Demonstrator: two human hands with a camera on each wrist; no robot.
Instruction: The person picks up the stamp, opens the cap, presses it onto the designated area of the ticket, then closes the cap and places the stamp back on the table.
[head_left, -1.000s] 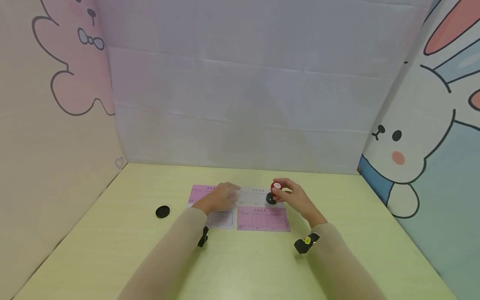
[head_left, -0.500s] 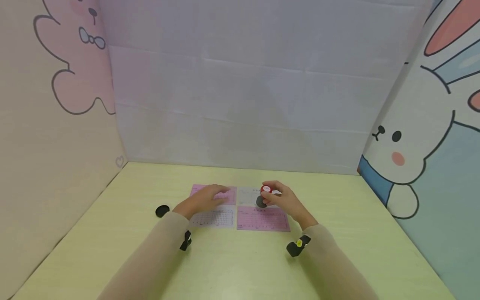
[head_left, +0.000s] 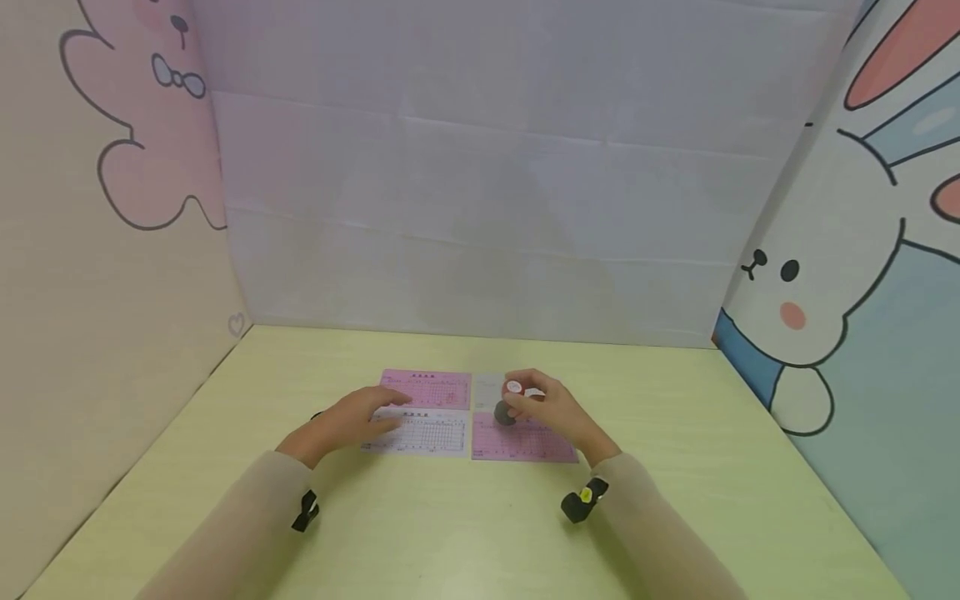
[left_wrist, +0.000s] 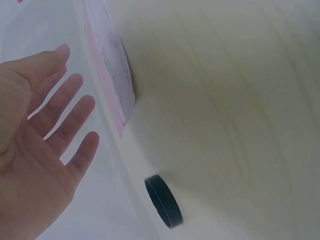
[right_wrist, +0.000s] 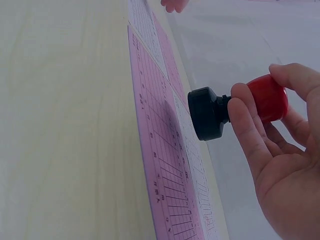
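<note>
My right hand [head_left: 558,410] pinches the red handle of a round stamp [right_wrist: 206,115] between thumb and fingers. The stamp's black base hangs tilted above the papers, apart from them in the right wrist view. Stretched out over the left edge of the sheets, my left hand [head_left: 341,427] holds nothing; its fingers are spread and relaxed. A round black cap [left_wrist: 164,201] lies on the table near it, almost wholly hidden behind that hand in the head view. Beneath the stamp are a white form [head_left: 486,398] and a pink form [head_left: 525,443].
Left of these lie another pink form [head_left: 427,390] and another white form [head_left: 423,435], making a block of printed sheets. The pale wooden table [head_left: 465,533] is bounded by a white back wall [head_left: 480,208] and cartoon-printed side walls.
My left hand has drawn back from the sheets' middle toward the left, uncovering the left forms. My right hand has carried the stamp a little leftward and nearer.
</note>
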